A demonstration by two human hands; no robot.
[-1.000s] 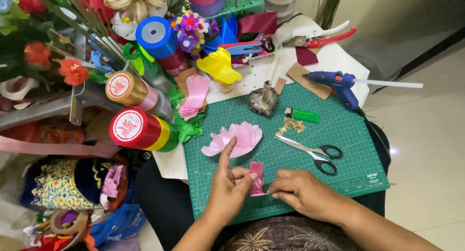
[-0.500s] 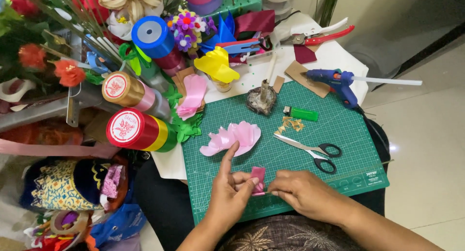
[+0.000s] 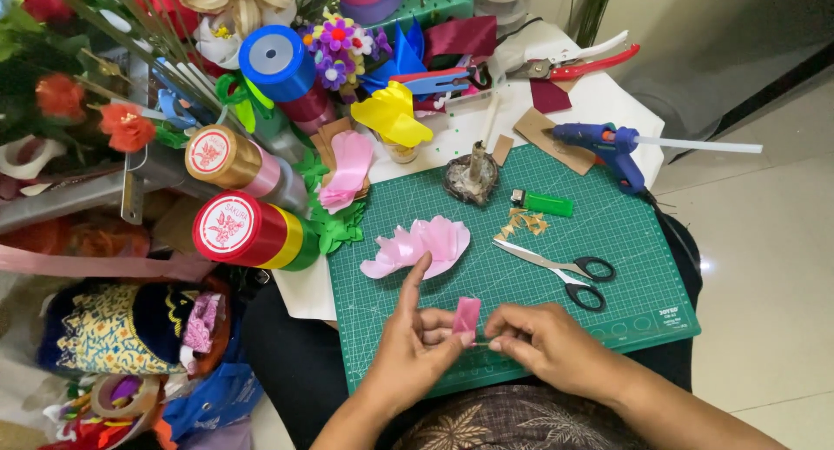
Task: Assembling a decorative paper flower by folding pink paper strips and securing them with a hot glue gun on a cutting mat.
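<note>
Small white table [image 3: 608, 94] carries a green cutting mat [image 3: 643, 241] — on the mat lie scissors [image 3: 565, 268], green lighter [image 3: 543, 202], pink petals [image 3: 417, 246], blue glue gun [image 3: 608, 146] at its edge.

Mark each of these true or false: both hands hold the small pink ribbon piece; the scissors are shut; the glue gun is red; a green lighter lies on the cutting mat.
1. The left hand and right hand hold the small pink ribbon piece: true.
2. The scissors are shut: false, the blades are apart.
3. The glue gun is red: false, it is blue.
4. A green lighter lies on the cutting mat: true.
</note>
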